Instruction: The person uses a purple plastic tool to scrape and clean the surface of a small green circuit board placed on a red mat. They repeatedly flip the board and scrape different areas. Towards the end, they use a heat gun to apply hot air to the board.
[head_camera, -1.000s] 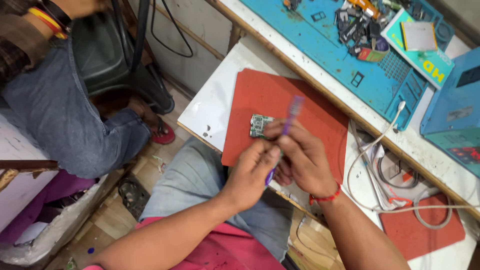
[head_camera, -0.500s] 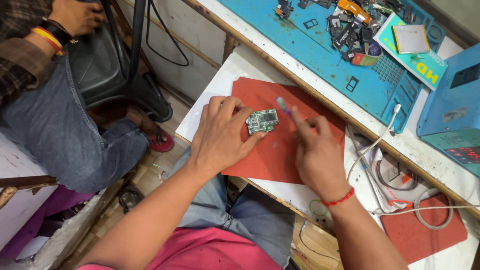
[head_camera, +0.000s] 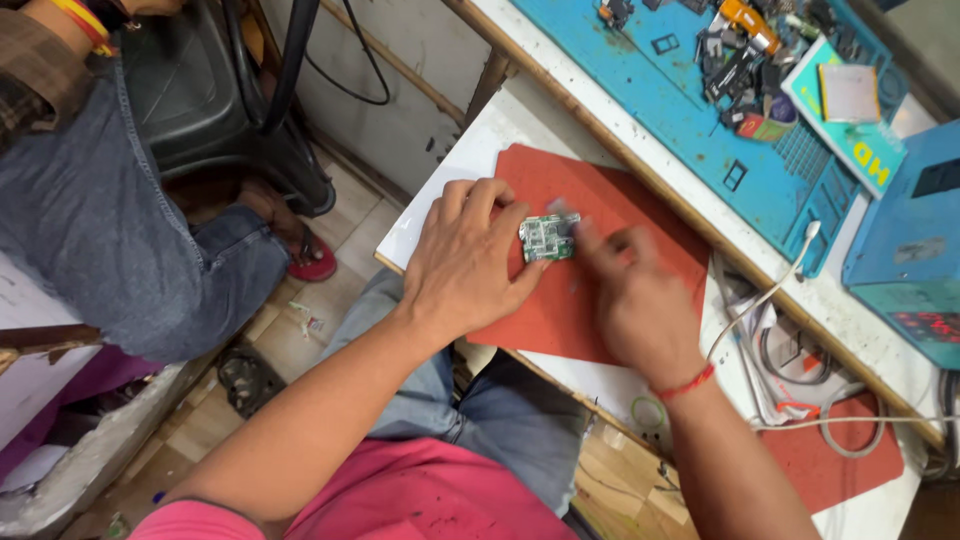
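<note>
A small green circuit board (head_camera: 547, 238) lies on a red mat (head_camera: 535, 170) on the white bench top. My left hand (head_camera: 468, 265) rests flat on the mat, thumb and forefinger pinching the board's left edge. My right hand (head_camera: 640, 300) is blurred with motion just right of the board. Its fingers are closed around a thin tool whose pale tip (head_camera: 562, 211) touches the board's top edge; most of the tool is hidden by the hand.
Behind the red mat lies a blue work mat (head_camera: 680, 110) scattered with small parts and tools. A blue box-shaped device (head_camera: 915, 230) stands at the right, with white cables (head_camera: 790, 290) and a second red mat (head_camera: 840, 470) nearby. Another person in jeans (head_camera: 110, 230) sits at left beside a black chair (head_camera: 210, 90).
My hands came apart and dropped onto the mat. The left hand now pins the board there, and the right hand with the purple tool has moved onto the board.
</note>
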